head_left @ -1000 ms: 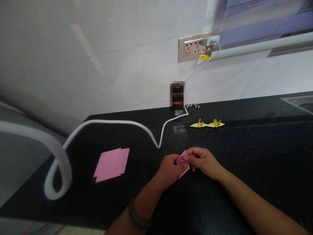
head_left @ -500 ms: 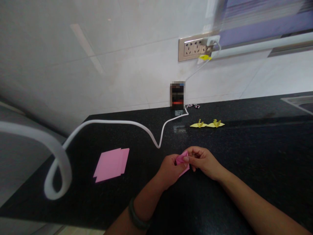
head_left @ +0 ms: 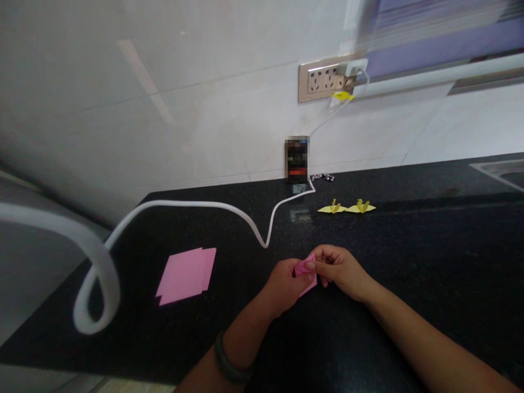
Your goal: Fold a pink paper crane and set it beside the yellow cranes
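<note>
Lower centre of frame: left hand [head_left: 282, 286] and right hand [head_left: 339, 268] both pinching folded pink paper [head_left: 302, 267], barely shifted, slightly less lower corner showing than a second ago, so probably same fold still being worked.

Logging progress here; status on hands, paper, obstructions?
Left hand and right hand both holding folded pink paper. Pink sheets apart, to the left. White cable beyond, touching neither hand.

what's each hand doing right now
Left hand: closed, holding the folded pink paper between thumb and fingers.
Right hand: closed, pinching the same paper from the other side.
</note>
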The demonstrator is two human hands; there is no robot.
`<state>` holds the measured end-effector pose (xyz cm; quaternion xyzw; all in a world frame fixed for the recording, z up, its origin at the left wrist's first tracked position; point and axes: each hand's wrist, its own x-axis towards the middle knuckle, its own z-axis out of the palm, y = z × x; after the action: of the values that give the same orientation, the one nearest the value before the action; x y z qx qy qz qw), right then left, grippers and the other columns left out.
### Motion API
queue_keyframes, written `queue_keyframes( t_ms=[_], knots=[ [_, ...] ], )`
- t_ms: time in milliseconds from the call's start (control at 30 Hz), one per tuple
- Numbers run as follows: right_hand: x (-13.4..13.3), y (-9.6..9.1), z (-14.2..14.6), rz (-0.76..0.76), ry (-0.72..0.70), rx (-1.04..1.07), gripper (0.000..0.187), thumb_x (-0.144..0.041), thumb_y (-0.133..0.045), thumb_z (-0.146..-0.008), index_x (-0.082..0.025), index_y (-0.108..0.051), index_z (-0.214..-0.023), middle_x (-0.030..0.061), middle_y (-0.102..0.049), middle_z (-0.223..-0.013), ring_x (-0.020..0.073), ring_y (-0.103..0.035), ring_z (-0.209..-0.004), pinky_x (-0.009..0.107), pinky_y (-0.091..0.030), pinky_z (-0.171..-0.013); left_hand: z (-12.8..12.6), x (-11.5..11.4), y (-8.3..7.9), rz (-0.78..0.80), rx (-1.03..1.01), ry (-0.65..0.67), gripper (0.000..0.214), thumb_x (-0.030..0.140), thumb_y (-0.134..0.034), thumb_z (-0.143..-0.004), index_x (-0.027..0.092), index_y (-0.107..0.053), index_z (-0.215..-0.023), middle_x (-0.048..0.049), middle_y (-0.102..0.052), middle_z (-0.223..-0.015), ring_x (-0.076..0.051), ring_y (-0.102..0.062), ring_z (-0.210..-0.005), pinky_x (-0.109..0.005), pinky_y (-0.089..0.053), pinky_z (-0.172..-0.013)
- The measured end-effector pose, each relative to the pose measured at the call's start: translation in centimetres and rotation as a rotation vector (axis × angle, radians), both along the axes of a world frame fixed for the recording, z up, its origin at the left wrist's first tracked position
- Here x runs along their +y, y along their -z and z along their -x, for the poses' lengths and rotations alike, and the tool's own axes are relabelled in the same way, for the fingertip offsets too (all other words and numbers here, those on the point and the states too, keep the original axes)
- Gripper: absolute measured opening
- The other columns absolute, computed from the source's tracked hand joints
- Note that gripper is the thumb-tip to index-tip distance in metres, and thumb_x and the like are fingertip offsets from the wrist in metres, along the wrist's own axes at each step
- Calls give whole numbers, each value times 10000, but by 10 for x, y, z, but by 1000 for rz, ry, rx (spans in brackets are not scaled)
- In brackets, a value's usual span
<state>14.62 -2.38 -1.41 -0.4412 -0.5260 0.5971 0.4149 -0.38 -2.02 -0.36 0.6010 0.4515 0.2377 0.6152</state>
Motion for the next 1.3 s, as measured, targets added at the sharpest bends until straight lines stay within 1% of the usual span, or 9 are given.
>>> queue_keyframes(
  t_ms=[233, 333, 433, 633, 833, 933, 1133, 1200, 1300],
  knots=[
    [-1, -3, 1, 16, 19, -12, 208, -346, -578, -691, -144, -553, -734, -30, -517, -564, 36, -407, -396, 163, -314, -362, 1, 0, 2, -29, -2, -10, 233, 356, -505, -691, 123, -520, -692, 34, -417, -556, -55, -336, -481, -179, -255, -447],
    [0, -4, -1, 1, 32, 6, 219, -363, -536, -722, -145, -550, -743, -34, -498, -565, 38, -405, -404, 168, -328, -377, 1, 2, 3, -21, -19, -69, 220, 340, -507, -688, 124, -524, -718, 32, -432, -563, -58, -345, -485, -179, -265, -450],
    [1, -5, -3, -3, 48, 0, 214, -361, -536, -718, -148, -538, -720, -35, -475, -580, 43, -409, -421, 178, -356, -399, 0, 3, 2, -29, -62, -145, 176, 297, -499, -694, 128, -518, -738, 28, -452, -587, -64, -370, -510, -180, -292, -476],
    [1, -5, -3, 5, 11, -93, 202, -350, -557, -695, -153, -555, -739, -20, -500, -613, 56, -425, -450, 183, -382, -399, -1, 4, -4, -18, -118, -203, 140, 239, -493, -694, 130, -512, -779, 27, -447, -599, -67, -380, -525, -181, -312, -504],
    [2, 1, -4, -27, -26, -168, 182, -335, -533, -718, -158, -556, -753, -14, -504, -619, 68, -437, -487, 187, -401, -425, -1, 5, -1, -42, -113, -215, 134, 213, -479, -694, 131, -512, -795, 23, -453, -605, -66, -387, -527, -181, -312, -509],
    [2, 0, -5, -104, -35, -248, 162, -312, -488, -754, -165, -556, -753, 1, -515, -659, 86, -459, -528, 198, -407, -446, -1, 6, 2, -43, -101, -219, 144, 201, -472, -691, 134, -516, -811, 24, -456, -607, -65, -385, -522, -180, -306, -500],
    [1, -6, -6, -474, -35, -542, 136, -232, -454, -782, -180, -557, -711, 14, -524, -675, 121, -493, -638, 244, -393, -591, 0, 6, 4, -81, -43, -212, 192, 205, -464, -698, 131, -533, -861, 10, -487, -641, -76, -408, -555, -187, -328, -528],
    [0, -6, -6, -522, -49, -589, 112, -213, -456, -777, -181, -545, -717, 18, -524, -686, 124, -487, -637, 248, -386, -594, 0, 7, 4, -87, -26, -204, 200, 197, -463, -696, 131, -535, -870, 4, -499, -658, -83, -419, -576, -191, -338, -544],
    [0, -7, -6, -534, -53, -600, 101, -201, -455, -776, -183, -537, -720, 22, -523, -697, 126, -484, -638, 247, -381, -585, 0, 7, 4, -98, -13, -197, 185, 193, -459, -699, 132, -534, -857, 4, -498, -662, -88, -419, -590, -193, -340, -552]
  ],
)
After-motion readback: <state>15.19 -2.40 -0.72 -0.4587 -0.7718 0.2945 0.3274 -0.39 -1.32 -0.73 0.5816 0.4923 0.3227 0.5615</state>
